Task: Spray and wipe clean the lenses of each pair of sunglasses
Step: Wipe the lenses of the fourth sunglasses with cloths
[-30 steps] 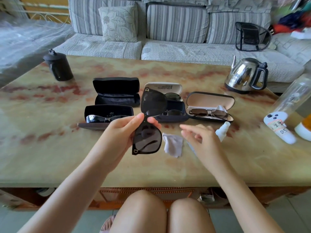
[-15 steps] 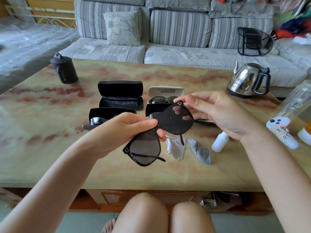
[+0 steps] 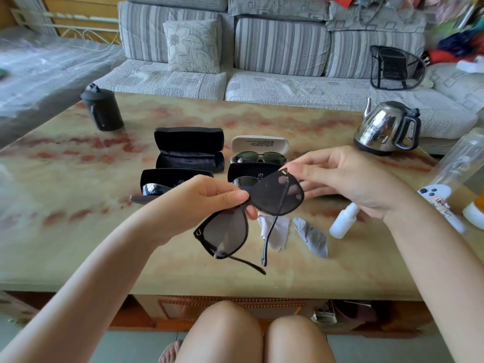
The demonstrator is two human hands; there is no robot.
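Large black sunglasses [image 3: 272, 196] hang tilted in the air over the table, both arms unfolded. My left hand [image 3: 204, 203] pinches them at the bridge. My right hand [image 3: 337, 176] pinches the far corner of the upper lens. Below them on the table lie a white cloth [image 3: 277, 231], a grey cloth [image 3: 313, 237] and a small white spray bottle [image 3: 343, 222]. Behind stand several open cases: an empty black one [image 3: 188, 150], a white one with dark glasses [image 3: 259, 153], and two black ones [image 3: 167, 183] with glasses inside.
A steel kettle [image 3: 387, 127] stands at the table's back right, a black lidded mug [image 3: 102, 108] at back left. A clear bottle and a white controller-like item [image 3: 440, 203] sit at the right edge. A striped sofa [image 3: 262, 61] is behind.
My right hand rose from over the cloths and took the upper lens corner. The sunglasses swung from upright to tilted, and their arms have unfolded. The grey cloth now lies uncovered.
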